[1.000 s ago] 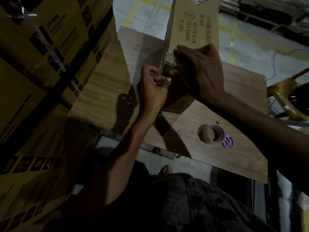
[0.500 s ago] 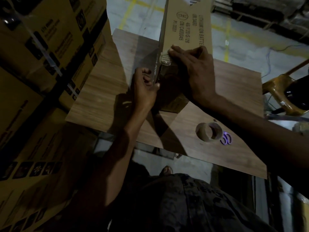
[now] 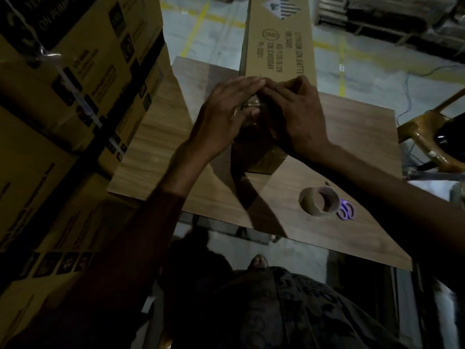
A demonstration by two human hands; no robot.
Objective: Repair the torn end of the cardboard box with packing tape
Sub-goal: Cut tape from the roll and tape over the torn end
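**Pressing tape down on the near end of the box**

The tall stack of printed brown cardboard cartons point(image 3: 63, 96) is standing against the left edge of the wood-grain table point(image 3: 156, 137).

The long, narrow brown cardboard box point(image 3: 279, 46) is lying printed face up on that table. Its long axis is running straight away from me, the far end is reaching past the table's far edge, and the damaged end is pointing at me near the table's middle, where I can reach it.

My left hand point(image 3: 224, 117) and right hand point(image 3: 294, 117) are meeting fingertip to fingertip, both flat and pressing, gripping nothing. I am probably smoothing the glossy clear tape point(image 3: 251, 104) over the tear.

The tan packing tape roll point(image 3: 318, 204) and the purple-handled scissors point(image 3: 346, 211) are lying together on the table's near right part, handy for another strip.
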